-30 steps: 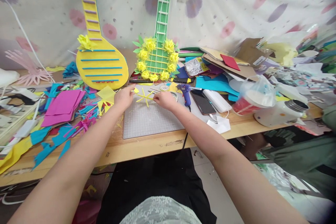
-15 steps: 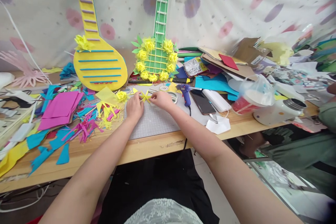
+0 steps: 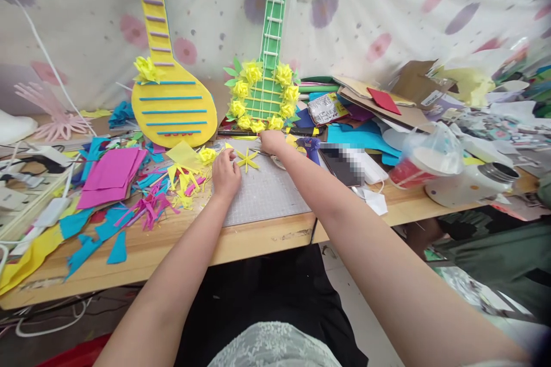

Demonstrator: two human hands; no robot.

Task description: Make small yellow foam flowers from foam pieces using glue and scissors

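My left hand (image 3: 227,174) rests on the left side of the grey cutting mat (image 3: 267,200), fingers loosely bent and apart, with nothing seen in them. Just right of it, a yellow paper star shape (image 3: 247,160) with thin points lies flat on the mat. My right hand (image 3: 272,141) reaches over the mat's far edge, near the yellow paper flowers on the green paper guitar (image 3: 263,97); its fingertips are hidden. Scissors (image 3: 280,163) lie partly under my right forearm, beside a purple glue gun (image 3: 310,149) that the arm partly covers.
A yellow paper lute shape (image 3: 174,117) leans at the back left. Magenta sheets (image 3: 111,176) and coloured scraps (image 3: 148,206) cover the left side. To the right are a phone (image 3: 340,167), a white power bank (image 3: 368,167), a cup in a plastic bag (image 3: 426,163) and a white bottle (image 3: 469,183).
Both hands have let go of the yellow star shape, which now lies on the mat. My right hand has moved away toward the back. The whole view has shifted slightly.
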